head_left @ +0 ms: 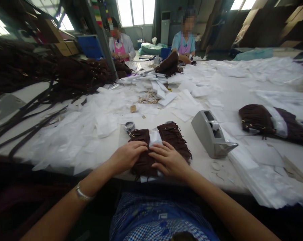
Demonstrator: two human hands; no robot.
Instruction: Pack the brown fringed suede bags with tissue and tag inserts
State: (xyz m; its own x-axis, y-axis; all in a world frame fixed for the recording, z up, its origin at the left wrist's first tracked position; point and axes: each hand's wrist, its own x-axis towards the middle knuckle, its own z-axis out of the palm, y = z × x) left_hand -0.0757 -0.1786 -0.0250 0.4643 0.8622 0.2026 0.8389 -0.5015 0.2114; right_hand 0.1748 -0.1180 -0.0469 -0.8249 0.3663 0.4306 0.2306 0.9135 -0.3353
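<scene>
A dark brown fringed bag (175,137) lies at the table's near edge, with a white wrap (155,136) across its middle. Flat on the left part of the bag rests my left hand (130,154), its fingers stretched toward the wrap. My right hand (170,160) presses on the bag's middle and lower edge of the wrap, fingers spread. Both palms hide much of the bag's near half. Just beyond its left corner is a small round dark-and-silver item (129,126). A grey tape dispenser (211,135) stands right of the bag.
Other wrapped brown fringed bags (257,117) lie at right, near stacked plastic sleeves (254,170). White sheets (91,124) cover the left side. A brown pile with long straps (73,73) sits far left by a metal post (103,36). Two people work across the table.
</scene>
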